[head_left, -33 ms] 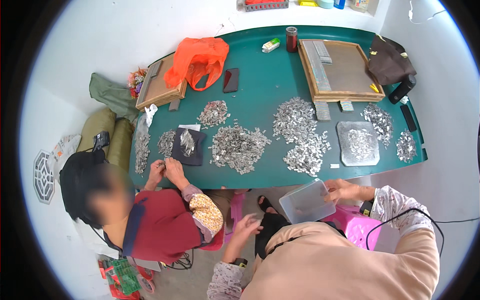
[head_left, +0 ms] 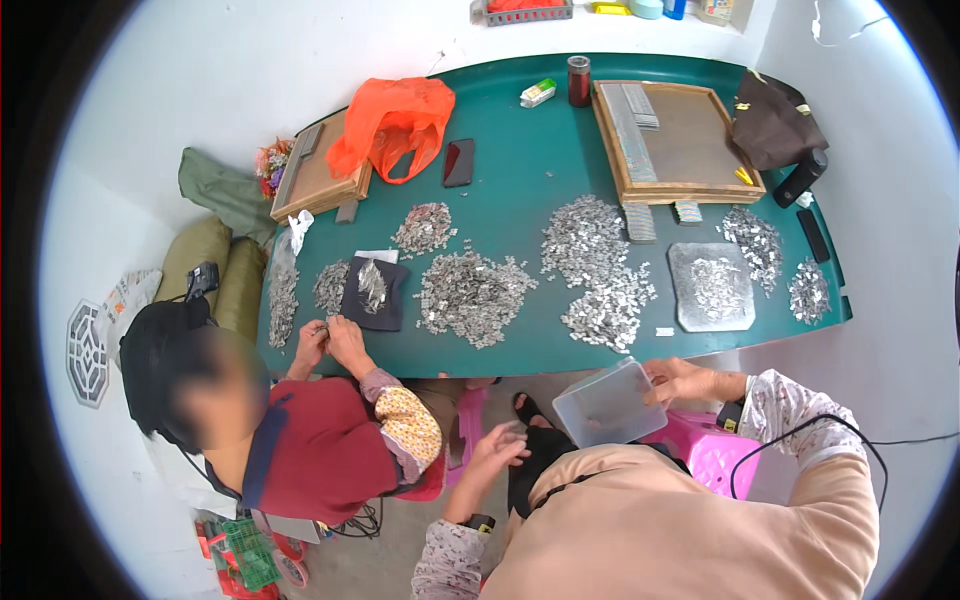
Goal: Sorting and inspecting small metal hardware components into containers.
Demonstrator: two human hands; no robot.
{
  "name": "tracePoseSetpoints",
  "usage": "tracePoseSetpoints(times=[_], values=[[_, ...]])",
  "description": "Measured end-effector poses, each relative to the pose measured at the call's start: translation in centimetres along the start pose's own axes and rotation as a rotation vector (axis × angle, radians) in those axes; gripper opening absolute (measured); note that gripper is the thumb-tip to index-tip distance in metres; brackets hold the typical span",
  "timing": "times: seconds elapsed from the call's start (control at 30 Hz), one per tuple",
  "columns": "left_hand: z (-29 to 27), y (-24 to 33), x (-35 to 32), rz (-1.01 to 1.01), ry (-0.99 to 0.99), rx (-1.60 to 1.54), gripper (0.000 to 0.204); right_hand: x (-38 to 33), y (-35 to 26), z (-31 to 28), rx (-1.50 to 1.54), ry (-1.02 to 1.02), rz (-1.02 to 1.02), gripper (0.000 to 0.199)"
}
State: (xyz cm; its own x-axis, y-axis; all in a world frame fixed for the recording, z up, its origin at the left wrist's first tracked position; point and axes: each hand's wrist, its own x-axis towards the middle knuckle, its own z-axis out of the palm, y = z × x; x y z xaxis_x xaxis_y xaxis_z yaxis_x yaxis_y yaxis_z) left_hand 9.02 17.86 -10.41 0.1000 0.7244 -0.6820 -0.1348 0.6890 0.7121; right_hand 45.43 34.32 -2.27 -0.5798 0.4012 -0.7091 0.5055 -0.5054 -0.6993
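My right hand [head_left: 682, 382] is closed on the rim of a clear plastic box [head_left: 605, 410]. The box is tilted just off the table's near edge, above my lap. My left hand [head_left: 492, 452] hovers to the left of the box, fingers loosely apart and holding nothing. On the green table [head_left: 500, 215] lie heaps of small silvery metal pieces. The closest to the box is a large pile [head_left: 605, 305], with a small white block [head_left: 664, 331] to its right. Further right is a grey square pad [head_left: 690, 310] with more pieces on it.
A co-worker [head_left: 330, 450] sits at my left, both hands at a dark cloth [head_left: 385, 318] by the table edge. Wooden trays [head_left: 690, 188], an orange bag [head_left: 400, 110], a phone [head_left: 458, 162] and a red flask [head_left: 579, 82] stand farther back. A pink stool [head_left: 700, 450] is beside me.
The table and its things sit slightly further left in the picture. My left hand has shifted a little; my right hand still holds the box.
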Motion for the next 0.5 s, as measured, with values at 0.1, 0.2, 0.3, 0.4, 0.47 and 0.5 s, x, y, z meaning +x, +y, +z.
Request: tracePoseSetpoints(times=[0.1, 0.2, 0.3, 0.4, 0.47, 0.5], values=[[3.9, 1.4, 0.7, 0.050, -0.193, 0.109, 0.064, -0.7, 0.0, 0.6, -0.076, -0.034, -0.071, 0.057], [7.0, 1.4, 1.1, 0.069, -0.274, 0.163, 0.064, -1.1, 1.4, 1.2, -0.019, -0.021, -0.165, 0.056], [9.6, 1.7, 0.9, 0.076, -0.284, 0.105, 0.049, -2.1, 3.4, 1.7, 0.087, 0.015, -0.220, 0.054], [10.0, 1.6, 1.9, 0.044, -0.307, 0.167, 0.042, -2.8, 6.2, 1.8, 0.182, 0.020, -0.221, 0.061], [10.1, 2.1, 2.9, 0.058, -0.292, 0.216, 0.034, -4.3, 7.3, 2.3, 0.294, 0.049, -0.266, 0.069], [10.1, 2.9, 3.7, -0.004, -0.279, 0.193, 0.034, -4.5, 8.9, 2.2, 0.280, 0.068, -0.307, 0.076]])
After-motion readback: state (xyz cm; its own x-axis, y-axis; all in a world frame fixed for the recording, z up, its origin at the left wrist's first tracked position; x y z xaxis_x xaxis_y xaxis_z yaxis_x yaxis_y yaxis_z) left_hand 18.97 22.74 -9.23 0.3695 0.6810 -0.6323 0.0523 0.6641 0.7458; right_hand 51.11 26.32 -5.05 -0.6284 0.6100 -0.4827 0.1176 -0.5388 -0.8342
